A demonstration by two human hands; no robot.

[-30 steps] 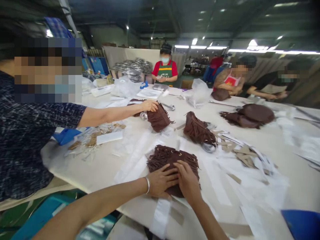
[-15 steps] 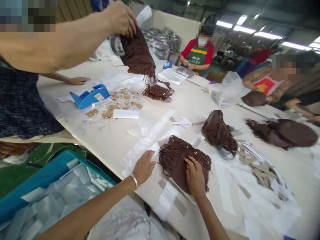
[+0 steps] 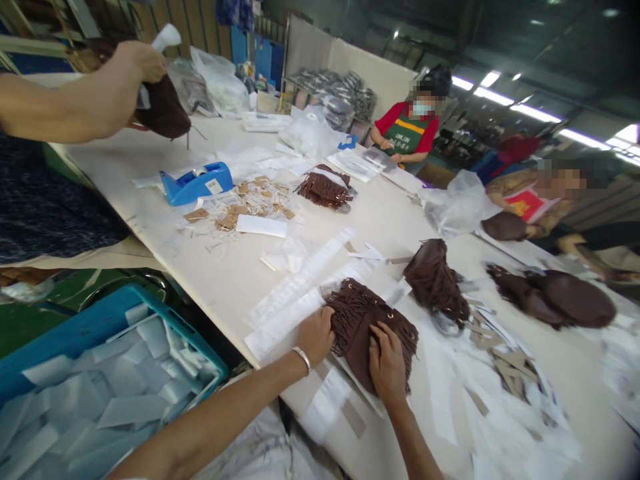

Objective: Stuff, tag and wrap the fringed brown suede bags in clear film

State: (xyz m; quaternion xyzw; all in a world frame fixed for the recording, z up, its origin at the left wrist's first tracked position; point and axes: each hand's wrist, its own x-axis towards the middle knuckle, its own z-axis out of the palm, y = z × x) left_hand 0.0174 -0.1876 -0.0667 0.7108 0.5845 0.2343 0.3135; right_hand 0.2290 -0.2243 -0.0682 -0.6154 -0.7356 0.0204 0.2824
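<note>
A dark brown fringed bag (image 3: 357, 347) with gold-coloured eyelets lies on the table in front of me. My left hand (image 3: 315, 339), with a bracelet at its wrist, has its fingers curled at the bag's left edge, gripping the fringe there. Flat on the bag's front rests my right hand (image 3: 387, 363), fingers a little apart and holding nothing. White paper strips (image 3: 327, 403) lie partly beneath the bag. Another brown fringed bag (image 3: 435, 280) is just beyond it to the right.
A blue tape dispenser (image 3: 197, 183) and a heap of tags (image 3: 250, 200) lie to the left. Below the table edge stands a blue crate (image 3: 135, 300) of white sheets. More brown bags (image 3: 555, 293) lie right. A co-worker's arm (image 3: 75, 100) reaches over the table at left.
My left hand has moved right onto the bag's fringed edge, its fingers now curled. My right hand stays on the bag. The co-worker's arm with a brown bag has swung left.
</note>
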